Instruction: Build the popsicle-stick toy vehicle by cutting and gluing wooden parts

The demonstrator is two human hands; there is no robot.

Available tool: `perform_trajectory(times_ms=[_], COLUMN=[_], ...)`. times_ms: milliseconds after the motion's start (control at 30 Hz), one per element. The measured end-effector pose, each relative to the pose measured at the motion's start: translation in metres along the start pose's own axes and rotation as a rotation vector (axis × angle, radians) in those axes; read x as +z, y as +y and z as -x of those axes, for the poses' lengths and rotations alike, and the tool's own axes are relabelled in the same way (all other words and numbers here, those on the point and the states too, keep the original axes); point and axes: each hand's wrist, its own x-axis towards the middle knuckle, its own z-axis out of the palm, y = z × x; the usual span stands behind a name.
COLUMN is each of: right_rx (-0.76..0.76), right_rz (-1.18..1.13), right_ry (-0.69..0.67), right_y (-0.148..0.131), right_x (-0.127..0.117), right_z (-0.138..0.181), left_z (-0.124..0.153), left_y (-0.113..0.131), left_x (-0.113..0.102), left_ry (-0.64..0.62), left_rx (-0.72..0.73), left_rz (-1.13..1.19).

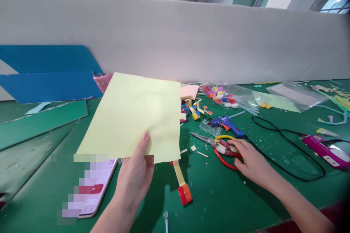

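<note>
My left hand pinches a pale yellow sheet of paper by its lower edge, thumb on top, and holds it up above the table. Over on the right, my right hand has its fingers and thumb around the handles of a pair of scissors. These scissors lie with their pointed blades to the left and have red and yellow handles. Below the paper, a red block with a pale strip lies on the table. The paper hides part of the table behind it.
A blue glue gun lies beyond the scissors, its black cable running to a magenta power strip. A phone lies at left. Behind are small coloured pieces, a bag of colourful caps, a pink cup and blue boards.
</note>
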Motion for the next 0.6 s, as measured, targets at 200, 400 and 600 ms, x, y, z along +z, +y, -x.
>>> perform_trajectory(times_ms=[200, 400, 600], right_rx=[0.008, 0.050, 0.129], right_rz=[0.034, -0.200, -1.063], right_ry=[-0.094, -0.072, -0.105], right_y=[0.000, 0.006, -0.026], right_x=[0.005, 0.000, -0.007], right_z=[-0.021, -0.009, 0.015], left_z=[0.007, 0.008, 0.012], left_y=[0.009, 0.010, 0.004], left_x=[-0.004, -0.009, -0.003], left_ry=[0.062, 0.102, 0.100], left_rx=[0.017, 0.025, 0.111], left_rz=[0.014, 0.097, 0.145])
